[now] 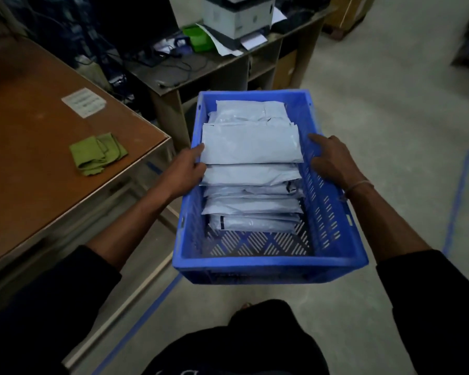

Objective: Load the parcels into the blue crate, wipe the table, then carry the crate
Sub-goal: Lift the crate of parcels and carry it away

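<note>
A blue slotted crate (268, 262) hangs in front of me above the floor, held at both long sides. Several grey-white plastic parcels (251, 143) lie stacked inside it, filling the far two thirds. My left hand (186, 170) grips the crate's left wall, thumb over the rim and touching the top parcel. On the right rim sits my right hand (333, 161), fingers curled over the edge. A folded green cloth (98, 152) lies on the brown table (38, 163) to my left.
A white label (83, 102) is stuck on the brown table. Ahead stands a dark desk (198, 74) with cables, a green box and a white printer (237, 16). Blue tape lines (456, 201) mark the grey floor on the right and below me.
</note>
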Demonstrator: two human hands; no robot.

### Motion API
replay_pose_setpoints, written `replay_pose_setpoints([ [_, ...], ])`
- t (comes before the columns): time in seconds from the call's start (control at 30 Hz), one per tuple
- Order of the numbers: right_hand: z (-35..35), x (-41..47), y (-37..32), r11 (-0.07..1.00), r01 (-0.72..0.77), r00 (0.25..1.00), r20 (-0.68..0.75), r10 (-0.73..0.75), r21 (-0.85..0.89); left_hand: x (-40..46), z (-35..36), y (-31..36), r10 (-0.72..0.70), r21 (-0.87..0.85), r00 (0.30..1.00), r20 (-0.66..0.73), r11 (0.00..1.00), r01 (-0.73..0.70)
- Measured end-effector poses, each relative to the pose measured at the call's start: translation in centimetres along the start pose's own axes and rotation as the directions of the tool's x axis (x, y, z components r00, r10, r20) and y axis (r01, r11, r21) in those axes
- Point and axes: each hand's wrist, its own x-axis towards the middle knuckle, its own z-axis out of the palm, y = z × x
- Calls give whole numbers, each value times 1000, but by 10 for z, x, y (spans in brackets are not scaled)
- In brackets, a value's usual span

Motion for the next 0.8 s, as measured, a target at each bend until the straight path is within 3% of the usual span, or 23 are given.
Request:
replay_pose_setpoints([
  [0.2, -28, -21, -17, 996, 94, 995, 35, -93, -4, -56, -18, 26, -67, -38, 990, -126, 997, 62],
  [0.4, -54, -24, -28, 953, 297, 951, 71, -301, 64, -106, -30, 43, -147, -62, 958, -247, 989, 136],
  [0.8, -79, -11, -99, 789, 587, 787, 98, -609, 183, -200, -49, 58, -311, -152, 793, -524, 950, 273],
])
